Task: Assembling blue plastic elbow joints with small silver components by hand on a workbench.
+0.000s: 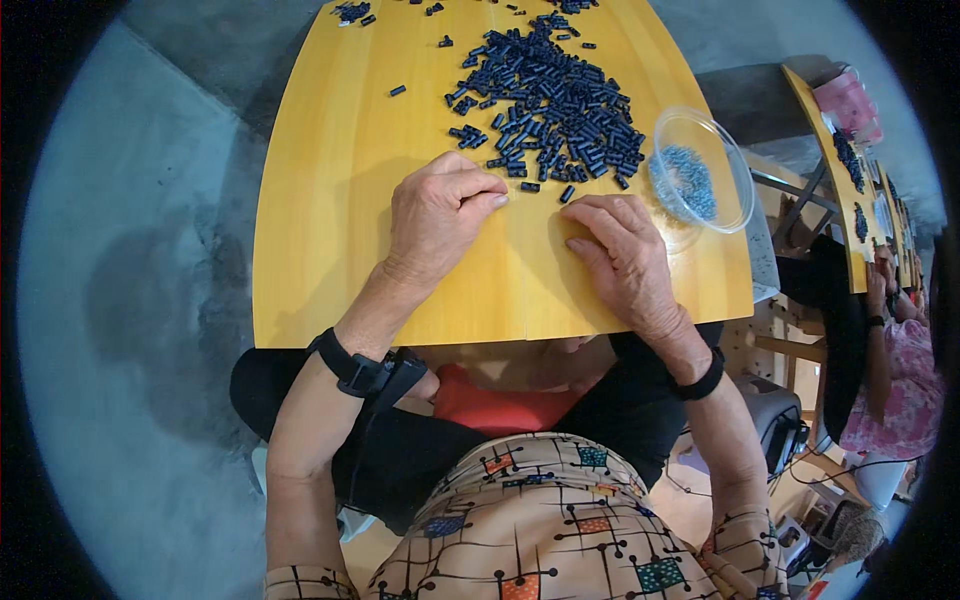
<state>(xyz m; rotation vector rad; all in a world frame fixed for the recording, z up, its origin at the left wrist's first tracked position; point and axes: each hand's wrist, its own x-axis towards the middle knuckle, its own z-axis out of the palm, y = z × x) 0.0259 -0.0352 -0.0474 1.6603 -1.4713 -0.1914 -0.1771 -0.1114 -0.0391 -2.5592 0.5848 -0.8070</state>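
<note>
Both my hands are over the yellow tabletop, just below a large heap of small black cylindrical pieces. My left hand has its thumb and forefinger pinched together beside the heap's lower left edge. Whatever may be between those fingertips is too small or hidden to make out. My right hand rests lower right of the heap, fingers bent and thumb apart from the forefinger, with nothing visible in it. One loose black cylinder lies just beyond its fingertips.
Right of the heap stands a clear round plastic bowl holding many tiny bluish-silver pieces. Smaller black clusters lie along the far edge. At the far right, a person in pink works at another yellow table with black pieces.
</note>
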